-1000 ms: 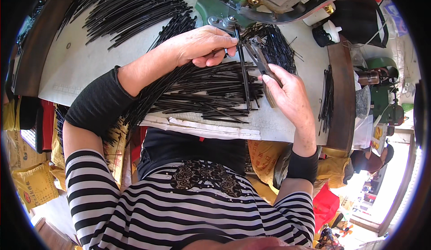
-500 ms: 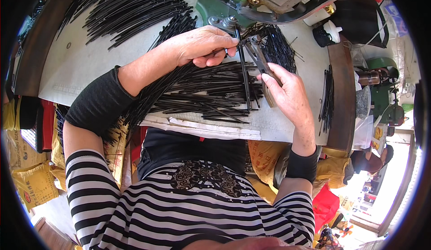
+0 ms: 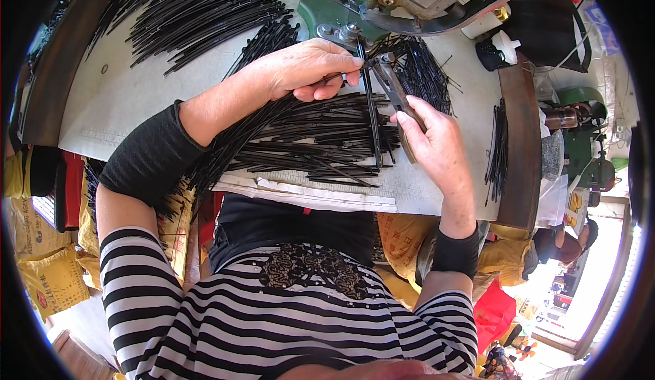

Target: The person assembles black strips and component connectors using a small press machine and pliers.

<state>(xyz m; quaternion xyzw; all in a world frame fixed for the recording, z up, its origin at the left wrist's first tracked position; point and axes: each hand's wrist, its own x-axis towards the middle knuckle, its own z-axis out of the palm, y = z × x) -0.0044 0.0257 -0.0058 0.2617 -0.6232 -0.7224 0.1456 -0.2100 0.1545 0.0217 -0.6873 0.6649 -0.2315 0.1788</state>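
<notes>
My left hand (image 3: 315,69) is closed in a pinch on a thin black rod (image 3: 372,124). The rod runs from the fingertips down toward the table's near edge. My right hand (image 3: 437,141) grips a pair of worn metal pliers (image 3: 396,93) by the handles. The jaws of the pliers are up beside the left fingertips, close to the rod; whether they bite on it I cannot make out. Beneath both hands lies a loose pile of similar black rods (image 3: 300,131) on the pale tabletop (image 3: 102,107).
A green machine (image 3: 314,5) with metal bolts stands at the far side. More black rods (image 3: 205,18) lie at far left, with another heap (image 3: 416,66) behind the pliers. A small bundle (image 3: 498,151) sits by the brown right edge (image 3: 516,175). A black-and-white container (image 3: 498,51) stands far right.
My right hand and the pliers have shifted very slightly. My left hand stays where it was.
</notes>
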